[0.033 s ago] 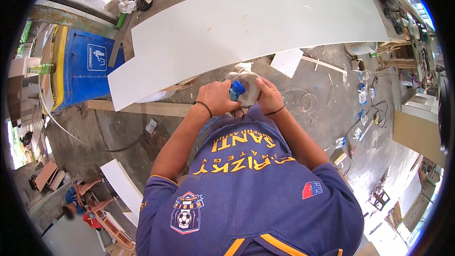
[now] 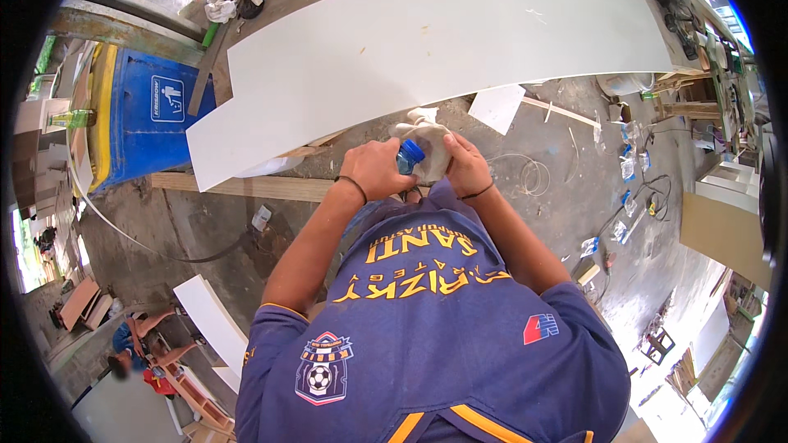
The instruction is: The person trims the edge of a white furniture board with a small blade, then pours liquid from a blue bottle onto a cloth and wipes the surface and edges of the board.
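My left hand (image 2: 373, 169) is closed around a small bottle with a blue screw cap (image 2: 412, 150). The bottle tilts up toward the cloth, and most of its body is hidden in my palm. Fingers and thumb of my right hand (image 2: 466, 166) pinch the edge of an off-white cloth (image 2: 432, 156) with finger-like lobes at its top, perhaps a work glove. It hangs between my two hands, just right of the bottle cap. Both hands are in front of my waist, near the close edge of a long white board (image 2: 443, 33).
A blue bin (image 2: 131, 143) with a yellow rim lies at the left, beside a wooden plank (image 2: 246, 187). White offcuts (image 2: 497, 107), coiled wire (image 2: 533, 176) and small blue-white packets (image 2: 628, 166) litter the floor. Another person (image 2: 139, 344) sits at lower left.
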A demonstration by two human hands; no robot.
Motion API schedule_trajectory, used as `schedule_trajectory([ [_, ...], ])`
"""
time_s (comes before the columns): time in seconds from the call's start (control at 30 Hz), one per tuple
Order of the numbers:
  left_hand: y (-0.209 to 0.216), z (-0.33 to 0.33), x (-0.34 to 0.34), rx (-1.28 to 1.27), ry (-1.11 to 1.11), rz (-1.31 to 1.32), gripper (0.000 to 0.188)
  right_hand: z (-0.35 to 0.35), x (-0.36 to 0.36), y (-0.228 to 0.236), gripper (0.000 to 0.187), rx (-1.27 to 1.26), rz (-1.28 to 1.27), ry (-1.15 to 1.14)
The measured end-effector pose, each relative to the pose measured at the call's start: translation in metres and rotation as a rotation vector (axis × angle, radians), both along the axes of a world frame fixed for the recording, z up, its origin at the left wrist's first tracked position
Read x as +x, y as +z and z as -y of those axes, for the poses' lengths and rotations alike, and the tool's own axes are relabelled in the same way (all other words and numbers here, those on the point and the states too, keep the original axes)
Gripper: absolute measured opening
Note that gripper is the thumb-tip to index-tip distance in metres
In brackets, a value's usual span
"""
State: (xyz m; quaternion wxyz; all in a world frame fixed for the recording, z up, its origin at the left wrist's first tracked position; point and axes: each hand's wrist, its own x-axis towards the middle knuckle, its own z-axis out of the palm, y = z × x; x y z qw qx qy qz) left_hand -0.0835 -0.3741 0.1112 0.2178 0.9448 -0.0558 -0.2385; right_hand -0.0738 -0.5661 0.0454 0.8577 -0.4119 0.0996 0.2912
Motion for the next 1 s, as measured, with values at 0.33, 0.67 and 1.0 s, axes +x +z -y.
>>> schedule_trajectory([
  [0.33,-0.043,-0.062,-0.037,-0.399,0.666,0.271,0.045,0.074,0.058,0.002,0.034,-0.074,-0.224,-0.592],
  [0.67,-0.098,-0.146,-0.059,-0.258,0.824,0.527,0.077,0.06,0.101,-0.117,0.032,-1.55,0.932,-0.179],
  [1.0,-0.125,-0.15,-0.057,0.158,0.695,0.53,0.077,0.102,0.138,-0.103,0.024,-1.761,0.958,-0.302],
])
